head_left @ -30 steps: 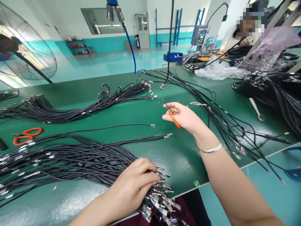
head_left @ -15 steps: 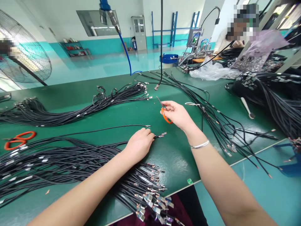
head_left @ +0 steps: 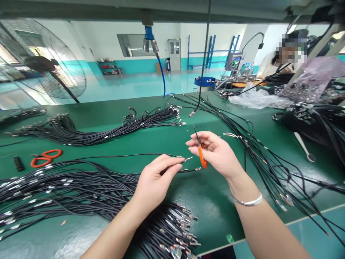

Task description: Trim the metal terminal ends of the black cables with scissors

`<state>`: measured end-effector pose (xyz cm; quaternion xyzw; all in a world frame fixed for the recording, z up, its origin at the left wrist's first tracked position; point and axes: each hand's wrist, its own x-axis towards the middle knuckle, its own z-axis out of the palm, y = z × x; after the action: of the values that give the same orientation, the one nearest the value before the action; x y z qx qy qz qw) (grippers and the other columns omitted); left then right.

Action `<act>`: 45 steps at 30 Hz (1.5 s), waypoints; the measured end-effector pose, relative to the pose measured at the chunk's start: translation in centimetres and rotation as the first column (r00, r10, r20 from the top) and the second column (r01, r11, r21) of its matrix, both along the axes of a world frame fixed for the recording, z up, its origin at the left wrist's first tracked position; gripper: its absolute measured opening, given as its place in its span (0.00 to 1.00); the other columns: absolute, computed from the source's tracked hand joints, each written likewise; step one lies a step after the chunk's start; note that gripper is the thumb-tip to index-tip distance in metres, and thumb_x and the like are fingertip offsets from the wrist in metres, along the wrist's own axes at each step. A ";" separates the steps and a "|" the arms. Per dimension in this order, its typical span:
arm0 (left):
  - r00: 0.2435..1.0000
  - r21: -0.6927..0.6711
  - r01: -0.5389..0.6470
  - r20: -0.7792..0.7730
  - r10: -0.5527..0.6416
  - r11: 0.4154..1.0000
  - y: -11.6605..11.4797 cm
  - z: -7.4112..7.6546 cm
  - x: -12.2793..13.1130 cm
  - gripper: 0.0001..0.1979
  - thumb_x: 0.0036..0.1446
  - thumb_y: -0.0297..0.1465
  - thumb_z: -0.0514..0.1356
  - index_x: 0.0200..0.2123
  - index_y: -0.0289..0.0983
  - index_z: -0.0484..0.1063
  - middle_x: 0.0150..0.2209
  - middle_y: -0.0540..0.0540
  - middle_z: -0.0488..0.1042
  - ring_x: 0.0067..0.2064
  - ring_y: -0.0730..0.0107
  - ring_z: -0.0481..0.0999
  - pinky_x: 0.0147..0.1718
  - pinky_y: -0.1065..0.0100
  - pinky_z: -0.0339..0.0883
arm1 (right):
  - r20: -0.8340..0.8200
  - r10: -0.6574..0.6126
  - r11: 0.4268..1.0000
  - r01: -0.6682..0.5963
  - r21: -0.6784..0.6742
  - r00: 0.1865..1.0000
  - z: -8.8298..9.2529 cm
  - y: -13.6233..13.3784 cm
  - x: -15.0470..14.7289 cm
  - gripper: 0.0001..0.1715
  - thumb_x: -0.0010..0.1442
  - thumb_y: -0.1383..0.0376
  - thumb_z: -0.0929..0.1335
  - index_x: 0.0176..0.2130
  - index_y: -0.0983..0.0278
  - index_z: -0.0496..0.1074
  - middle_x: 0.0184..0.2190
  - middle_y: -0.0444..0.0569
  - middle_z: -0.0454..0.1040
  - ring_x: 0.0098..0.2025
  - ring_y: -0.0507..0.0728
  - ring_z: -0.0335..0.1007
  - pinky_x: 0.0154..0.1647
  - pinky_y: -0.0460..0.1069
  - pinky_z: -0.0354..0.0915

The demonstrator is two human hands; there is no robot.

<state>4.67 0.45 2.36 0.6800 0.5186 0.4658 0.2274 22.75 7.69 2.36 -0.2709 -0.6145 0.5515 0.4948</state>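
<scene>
Thumb and fingertips of my left hand (head_left: 155,180) pinch a black cable close to its metal terminal (head_left: 189,158), which points right. My right hand (head_left: 217,153) holds a pair of scissors (head_left: 202,160) by the orange handles, with the dark blades pointing up and away. A small gap separates the scissors from the terminal. Another cable end (head_left: 198,169) lies on the table just beneath. Below and left of my left hand spreads a large bundle of black cables (head_left: 88,187), their metal-tipped ends (head_left: 185,226) gathered near the front edge.
A second cable bundle (head_left: 107,136) lies farther back, and more cables (head_left: 231,122) cross the right side. Other orange scissors (head_left: 43,160) rest at left. A white-handled brush (head_left: 304,146) lies right. A black cord (head_left: 203,64) hangs over the table; a person (head_left: 272,64) sits beyond.
My left hand has moved from the lower cable ends to a pinch on one raised cable end. The scissors have turned more upright in my right hand. The camera view has shifted.
</scene>
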 end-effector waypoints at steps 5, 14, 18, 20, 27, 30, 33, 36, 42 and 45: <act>0.954 -0.211 0.035 0.300 0.030 0.977 -1.0 0.4 -0.2 0.07 0.55 0.31 0.61 0.33 0.39 0.80 0.24 0.50 0.73 0.22 0.76 0.68 0.19 0.74 0.62 | 0.059 0.128 0.992 -0.127 -0.017 0.990 0.1 -1.3 -0.4 0.19 0.51 0.66 0.75 0.43 0.61 0.71 0.36 0.47 0.77 0.39 0.53 0.74 0.43 0.49 0.71; 0.896 -0.313 0.198 0.443 -0.041 0.929 -1.0 -1.1 -1.5 0.10 0.57 0.33 0.61 0.41 0.43 0.79 0.24 0.51 0.70 0.24 0.77 0.63 0.22 0.74 0.57 | -0.024 0.150 0.954 -0.151 -0.261 0.988 0.2 -1.6 -1.2 0.20 0.48 0.67 0.76 0.41 0.64 0.71 0.29 0.42 0.74 0.28 0.48 0.72 0.32 0.44 0.72; 0.860 -0.386 0.211 0.510 0.018 0.898 -1.0 -1.0 -1.6 0.10 0.56 0.33 0.62 0.41 0.42 0.79 0.24 0.51 0.71 0.23 0.79 0.63 0.21 0.75 0.56 | -0.091 0.157 0.926 -0.178 -0.333 0.983 0.2 -1.8 -1.6 0.20 0.48 0.66 0.77 0.41 0.65 0.71 0.27 0.41 0.74 0.25 0.47 0.72 0.29 0.43 0.72; 0.859 -0.377 0.191 0.512 0.032 0.906 -1.1 -0.7 -1.4 0.08 0.56 0.33 0.62 0.39 0.42 0.79 0.24 0.51 0.72 0.23 0.79 0.64 0.22 0.75 0.57 | -0.107 0.149 0.919 -0.177 -0.352 0.983 0.1 -1.8 -1.7 0.21 0.48 0.66 0.77 0.41 0.65 0.71 0.27 0.41 0.73 0.25 0.47 0.72 0.29 0.43 0.72; 0.842 -0.332 0.154 0.537 0.053 0.931 -1.2 0.1 -0.5 0.04 0.51 0.31 0.66 0.33 0.42 0.80 0.23 0.53 0.71 0.24 0.81 0.62 0.21 0.78 0.55 | -0.095 0.111 0.938 -0.136 -0.320 0.989 0.4 -2.3 -1.8 0.20 0.48 0.66 0.77 0.41 0.65 0.71 0.27 0.40 0.73 0.27 0.47 0.72 0.30 0.42 0.72; 0.843 -0.366 0.171 0.535 0.056 0.915 -1.0 -0.1 -0.5 0.04 0.52 0.31 0.65 0.32 0.40 0.80 0.24 0.52 0.72 0.22 0.82 0.62 0.20 0.77 0.54 | -0.103 0.095 0.943 -0.123 -0.310 0.990 0.5 -2.5 -1.8 0.20 0.49 0.67 0.76 0.41 0.65 0.71 0.26 0.40 0.74 0.27 0.47 0.72 0.30 0.41 0.72; 0.822 -0.411 0.195 0.564 0.080 0.891 -0.8 -0.5 -0.6 0.05 0.52 0.33 0.65 0.33 0.39 0.79 0.23 0.52 0.73 0.20 0.82 0.62 0.17 0.76 0.51 | -0.114 0.094 0.937 -0.126 -0.327 0.989 0.4 -2.4 -1.9 0.18 0.51 0.67 0.75 0.41 0.66 0.70 0.26 0.40 0.74 0.27 0.47 0.73 0.30 0.42 0.72; 0.792 -0.430 0.223 0.603 0.095 0.875 -0.8 -0.6 -0.6 0.07 0.52 0.34 0.65 0.34 0.38 0.79 0.23 0.51 0.73 0.19 0.81 0.63 0.17 0.75 0.51 | -0.118 0.093 0.928 -0.129 -0.350 0.989 0.2 -2.3 -2.0 0.18 0.51 0.67 0.75 0.41 0.66 0.70 0.25 0.40 0.73 0.27 0.47 0.72 0.29 0.42 0.71; 0.785 -0.426 0.228 0.612 0.093 0.875 -1.0 -0.5 -0.6 0.10 0.52 0.36 0.66 0.37 0.38 0.79 0.23 0.51 0.72 0.20 0.82 0.60 0.18 0.75 0.48 | -0.097 0.082 0.947 -0.108 -0.304 0.992 0.0 -2.2 -2.1 0.20 0.50 0.67 0.76 0.43 0.64 0.71 0.27 0.40 0.73 0.28 0.46 0.70 0.31 0.41 0.69; 0.806 -0.459 0.220 0.582 0.105 0.861 -1.0 -0.5 -0.6 0.10 0.51 0.38 0.66 0.34 0.38 0.79 0.22 0.52 0.70 0.20 0.82 0.57 0.19 0.74 0.45 | -0.082 0.076 0.953 -0.097 -0.289 0.994 0.0 -2.4 -2.1 0.19 0.50 0.67 0.76 0.42 0.64 0.71 0.27 0.40 0.73 0.28 0.45 0.70 0.32 0.41 0.69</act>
<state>4.03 -0.53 1.89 0.4336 0.5039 0.4929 0.5613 20.62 5.29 2.36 -0.2944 -0.5199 0.6665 0.4460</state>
